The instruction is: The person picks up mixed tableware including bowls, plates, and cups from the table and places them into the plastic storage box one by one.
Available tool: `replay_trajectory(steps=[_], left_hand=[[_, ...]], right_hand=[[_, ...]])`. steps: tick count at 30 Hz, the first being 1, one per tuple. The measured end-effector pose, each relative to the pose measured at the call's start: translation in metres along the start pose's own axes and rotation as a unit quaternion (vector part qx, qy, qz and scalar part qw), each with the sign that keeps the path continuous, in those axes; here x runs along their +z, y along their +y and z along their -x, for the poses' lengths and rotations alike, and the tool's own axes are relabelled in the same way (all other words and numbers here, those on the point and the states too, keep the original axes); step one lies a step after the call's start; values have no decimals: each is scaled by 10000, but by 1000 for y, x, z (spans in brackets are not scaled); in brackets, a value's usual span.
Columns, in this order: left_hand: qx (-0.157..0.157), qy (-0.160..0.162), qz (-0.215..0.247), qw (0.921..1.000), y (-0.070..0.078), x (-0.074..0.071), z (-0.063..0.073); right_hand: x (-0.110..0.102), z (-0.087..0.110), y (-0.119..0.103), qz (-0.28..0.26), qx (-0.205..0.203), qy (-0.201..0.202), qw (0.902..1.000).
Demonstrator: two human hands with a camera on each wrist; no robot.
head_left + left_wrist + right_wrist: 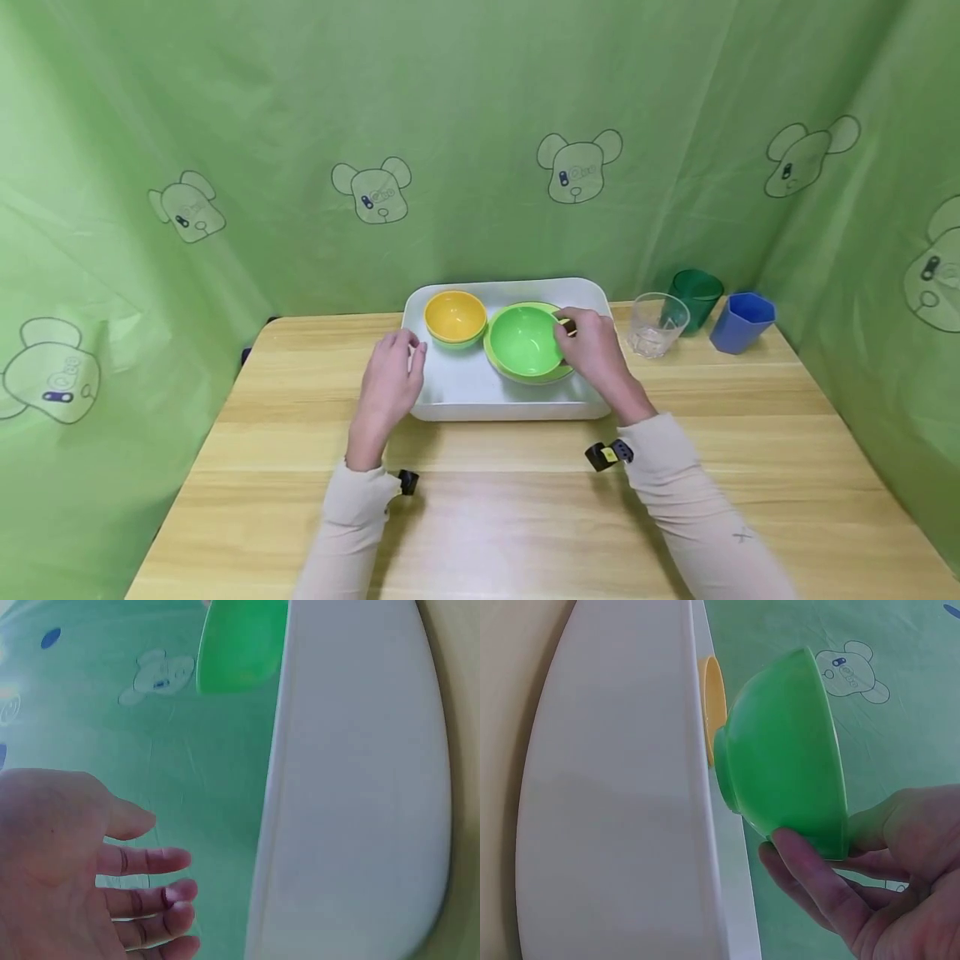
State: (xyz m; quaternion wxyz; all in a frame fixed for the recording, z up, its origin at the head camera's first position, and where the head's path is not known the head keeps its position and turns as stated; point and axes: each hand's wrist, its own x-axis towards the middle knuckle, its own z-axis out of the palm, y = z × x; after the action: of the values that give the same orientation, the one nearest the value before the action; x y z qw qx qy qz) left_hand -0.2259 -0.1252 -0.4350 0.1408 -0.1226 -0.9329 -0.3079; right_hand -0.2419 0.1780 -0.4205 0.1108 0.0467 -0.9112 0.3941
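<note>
My right hand (596, 350) pinches the right rim of a bright green bowl (525, 337), thumb on the inside and fingers under its outer wall in the right wrist view. That bowl is raised above the rim of the white tray (615, 810), over a yellow-green dish (562, 372) that it mostly covers. To its left in the tray, an orange bowl (455, 315) sits in a pale green bowl (459, 343). My left hand (390, 379) hovers at the tray's left edge, holding nothing, its fingers relaxed and slightly bent in the left wrist view.
Right of the tray stand a clear glass (657, 327), a dark green cup (696, 300) and a blue angular cup (742, 322). A green curtain (480, 225) with bear-head prints hangs right behind the wooden table (495, 500) and along both sides.
</note>
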Motion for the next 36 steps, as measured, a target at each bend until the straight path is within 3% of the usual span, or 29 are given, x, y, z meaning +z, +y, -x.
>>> replay_trajectory(steps=[4, 11, 16, 23, 36], left_hand=[[368, -20, 390, 9986, 13, 6, -7], [546, -36, 780, 9954, 31, 16, -12], [524, -158, 965, 9938, 43, 24, -15], [213, -415, 1560, 9867, 53, 34, -19], [86, 330, 1314, 9907, 60, 45, -21]], right_hand=[[5, 0, -3, -87, 44, -4, 10000], [10, 0, -6, -53, 165, 64, 9998], [13, 0, -7, -273, 238, 51, 9993], [16, 2, -9, -530, 251, 132, 9982], [23, 4, -12, -301, 37, 322, 9990]])
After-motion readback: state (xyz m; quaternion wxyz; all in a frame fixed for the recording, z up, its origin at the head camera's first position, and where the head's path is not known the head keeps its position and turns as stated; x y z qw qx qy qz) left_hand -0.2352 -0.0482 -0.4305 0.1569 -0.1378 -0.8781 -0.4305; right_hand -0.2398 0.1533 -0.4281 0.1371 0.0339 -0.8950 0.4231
